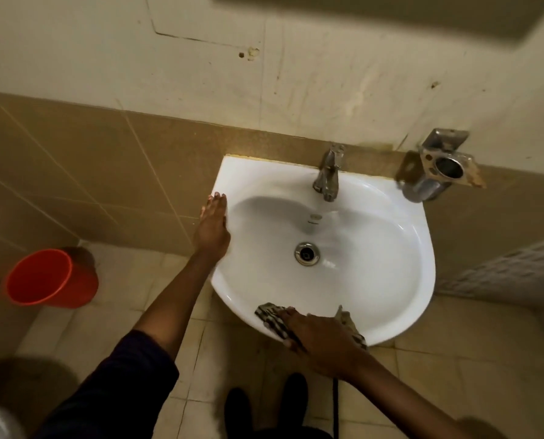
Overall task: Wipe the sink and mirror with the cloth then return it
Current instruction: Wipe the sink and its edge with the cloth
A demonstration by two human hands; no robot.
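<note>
A white wall-mounted sink [375, 280] fills the middle of the view, with a metal drain [307, 254] and a steel tap [327, 175] at its back. My right hand [324, 340] presses flat on a dark patterned cloth [272, 318] on the sink's front rim. The cloth shows on both sides of the hand. My left hand [212, 221] rests flat, fingers together, against the sink's left rim and holds nothing. A dark blurred edge at the top right may be the mirror [391, 14].
An orange bucket [49, 275] stands on the tiled floor at the left. A metal wall holder [441, 167] sticks out beside the sink's back right corner. My dark shoes [264, 407] are below the sink. Brown wall tiles run behind it.
</note>
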